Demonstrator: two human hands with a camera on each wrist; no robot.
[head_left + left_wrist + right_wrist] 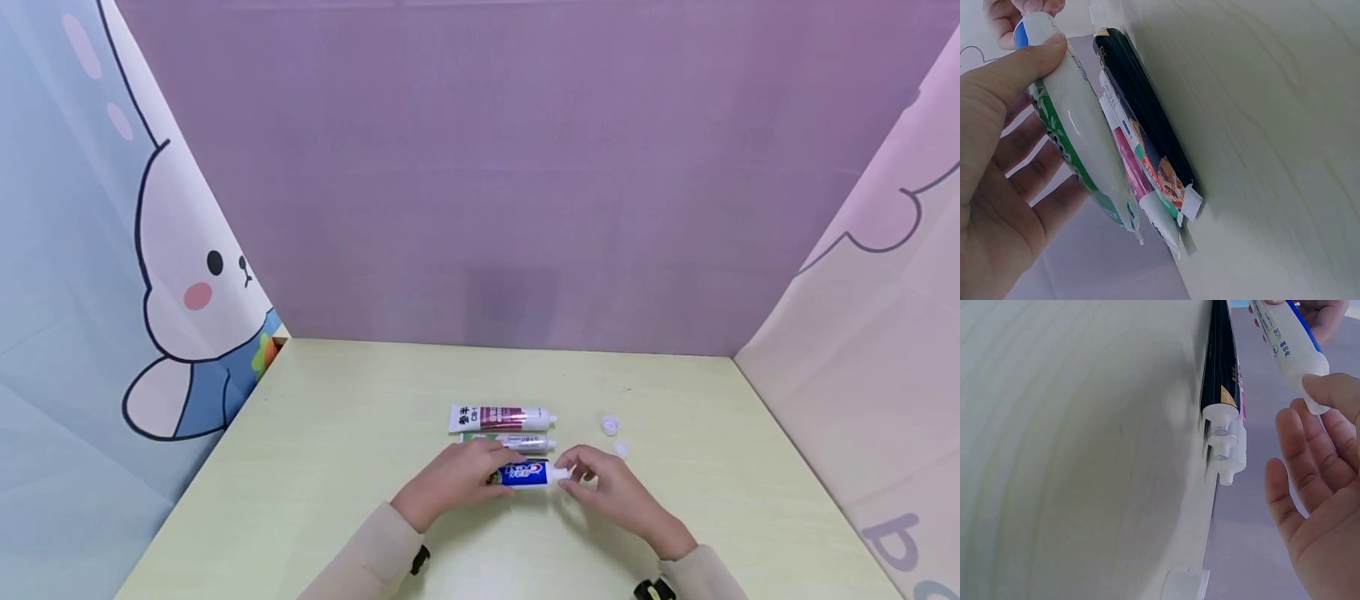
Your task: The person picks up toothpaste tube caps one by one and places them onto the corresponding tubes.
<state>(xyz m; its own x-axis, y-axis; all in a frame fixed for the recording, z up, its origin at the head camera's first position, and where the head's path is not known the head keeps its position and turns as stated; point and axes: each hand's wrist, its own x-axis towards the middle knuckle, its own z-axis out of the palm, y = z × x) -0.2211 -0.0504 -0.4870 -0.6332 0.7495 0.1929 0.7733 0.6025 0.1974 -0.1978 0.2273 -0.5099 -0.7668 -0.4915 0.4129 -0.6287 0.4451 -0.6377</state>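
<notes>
In the head view, the person's left hand [467,473] grasps a blue-and-white tube [525,473] near the front of the pale table [337,425], its narrow end pointing right. The right hand [611,492] pinches that white end between thumb and fingertip. Just behind lie a green-and-silver tube [525,442] and, farthest back, a maroon-and-white tube [501,418], side by side, their nozzles also to the right. Two small white caps [610,425] rest on the table beyond the right hand, near each other. Beige sleeves [375,550] cover both forearms, and a purple cloth [510,167] hangs behind the table.

In the left wrist view, the left thumb presses on the white face of the held tube, which shows a green band along one edge; the other fingers spread behind it. The tube is held off the table, beside a row that includes a dark tube [1144,106].

In the right wrist view, the right thumb touches the tube's white end, with the lower fingers loosely bent. The row's three bare nozzles are visible, and one white cap stands at the bottom edge.
</notes>
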